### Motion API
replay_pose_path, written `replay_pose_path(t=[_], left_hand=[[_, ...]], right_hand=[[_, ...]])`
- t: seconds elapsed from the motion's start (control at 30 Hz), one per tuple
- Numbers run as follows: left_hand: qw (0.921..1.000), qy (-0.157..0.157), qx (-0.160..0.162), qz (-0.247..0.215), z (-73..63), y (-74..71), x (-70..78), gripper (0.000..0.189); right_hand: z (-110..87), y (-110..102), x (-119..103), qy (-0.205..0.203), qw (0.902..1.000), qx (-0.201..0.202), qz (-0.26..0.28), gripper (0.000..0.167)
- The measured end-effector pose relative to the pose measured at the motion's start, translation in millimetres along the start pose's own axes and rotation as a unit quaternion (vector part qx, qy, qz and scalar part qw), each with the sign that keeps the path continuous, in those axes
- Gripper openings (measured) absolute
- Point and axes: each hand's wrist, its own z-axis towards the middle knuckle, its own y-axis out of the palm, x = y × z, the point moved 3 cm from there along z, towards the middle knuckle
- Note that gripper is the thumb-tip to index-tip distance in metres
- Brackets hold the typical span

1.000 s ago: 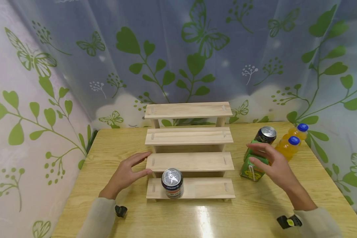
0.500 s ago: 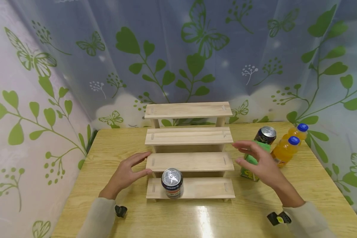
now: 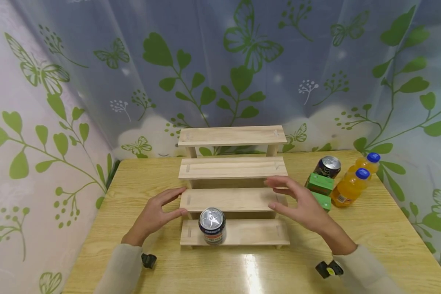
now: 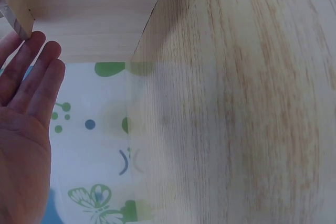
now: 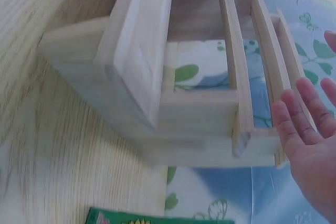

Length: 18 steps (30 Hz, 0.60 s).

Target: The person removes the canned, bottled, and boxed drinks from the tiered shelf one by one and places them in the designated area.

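Observation:
A wooden step shelf (image 3: 235, 199) with several tiers stands in the middle of the table in the head view. My left hand (image 3: 156, 214) touches the left end of one of its lower tiers, thumb and fingers apart. In the left wrist view, the straight fingers (image 4: 47, 85) reach the edge of a board (image 4: 21, 11). Over the right end of that tier hovers my right hand (image 3: 301, 204), holding nothing, its fingers (image 5: 286, 121) extended. A dark can (image 3: 212, 226) with a silver top stands upright on the lowest tier, left of its middle.
Right of the shelf are two green drink cartons (image 3: 320, 183), the nearer partly hidden by my right hand. Behind them stands another dark can (image 3: 327, 167). Two orange drink bottles (image 3: 349, 188) with blue caps are farther right. A patterned curtain (image 3: 220, 81) hangs behind the table.
My right hand has moved left from the green cartons to the shelf's right end, with nothing in it. The left hand, shelf and can have stayed put.

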Motion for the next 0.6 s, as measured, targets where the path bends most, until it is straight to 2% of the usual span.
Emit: replay_pose_path(t=[0.23,0.6], left_hand=[[1.0,0.006,0.002,0.002,1.1,-0.3,-0.4,0.07],[0.9999,0.009,0.005,0.006,0.4,0.3,0.2,0.07]], right_hand=[[9.2,20,-6,-0.01,0.9995,-0.019,0.023,0.062],[17.6,48,-13,-0.019,0.9974,-0.064,0.027,0.059]])
